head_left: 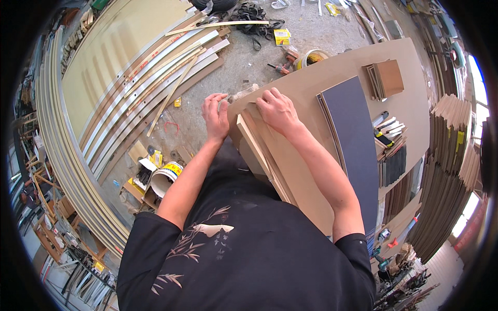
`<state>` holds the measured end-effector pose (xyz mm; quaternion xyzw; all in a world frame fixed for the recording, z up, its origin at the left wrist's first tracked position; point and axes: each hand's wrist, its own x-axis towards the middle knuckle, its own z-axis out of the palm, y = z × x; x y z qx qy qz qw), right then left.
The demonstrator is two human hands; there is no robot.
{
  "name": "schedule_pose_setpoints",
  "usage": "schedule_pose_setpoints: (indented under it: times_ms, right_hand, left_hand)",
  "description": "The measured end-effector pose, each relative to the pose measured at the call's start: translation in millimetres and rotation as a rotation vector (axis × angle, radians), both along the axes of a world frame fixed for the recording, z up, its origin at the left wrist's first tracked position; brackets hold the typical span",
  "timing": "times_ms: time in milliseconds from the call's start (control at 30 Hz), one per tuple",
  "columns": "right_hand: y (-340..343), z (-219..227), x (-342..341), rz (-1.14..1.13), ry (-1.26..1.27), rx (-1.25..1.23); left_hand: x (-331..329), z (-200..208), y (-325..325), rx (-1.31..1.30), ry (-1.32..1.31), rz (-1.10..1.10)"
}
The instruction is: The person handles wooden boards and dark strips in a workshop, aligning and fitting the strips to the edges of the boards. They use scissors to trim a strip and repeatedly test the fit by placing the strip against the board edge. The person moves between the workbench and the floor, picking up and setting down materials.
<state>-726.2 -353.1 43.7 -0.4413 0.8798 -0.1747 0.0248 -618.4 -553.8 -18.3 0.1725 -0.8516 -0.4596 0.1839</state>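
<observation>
A brown board [306,140] lies in front of me as a work surface. Over its near left corner is my right hand [278,110], its fingers bent and pressed together at the far end of the brown strips; what they pinch is too small to make out. Just off that corner, my left hand [215,118] is raised, fingers curled toward the thumb; anything between them is hidden. Long brown strips [264,155] with a pale wooden edge run along the board's left side, below my right hand and beside my body.
Dark blue-grey panels [350,119] and a stack of small brown pieces [388,79] lie on the board. A yellow-black utility knife [383,138] rests on cut pieces. Long strips [171,67] lie at left, near a white bucket [165,179]. Brown panels [441,171] stand at right.
</observation>
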Motion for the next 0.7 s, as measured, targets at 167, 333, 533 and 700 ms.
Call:
schedule_pose_setpoints:
  times_ms: [167,333,533,700]
  right_hand:
    - [-0.7,1.7,-7.7,0.062,0.037,0.001]
    - [-2.6,5.8,-15.1,0.132,0.088,-0.008]
    - [-0.8,3.6,-22.1,0.259,0.1,-0.041]
    - [-0.8,1.2,-23.2,0.294,0.075,-0.072]
  left_hand:
    - [3.0,20.6,3.1,-0.118,0.018,-0.11]
    - [5.4,25.7,9.8,-0.099,-0.052,-0.144]
    - [4.8,20.1,9.4,-0.099,-0.015,-0.152]
    - [4.2,16.5,9.8,-0.107,-0.005,-0.151]
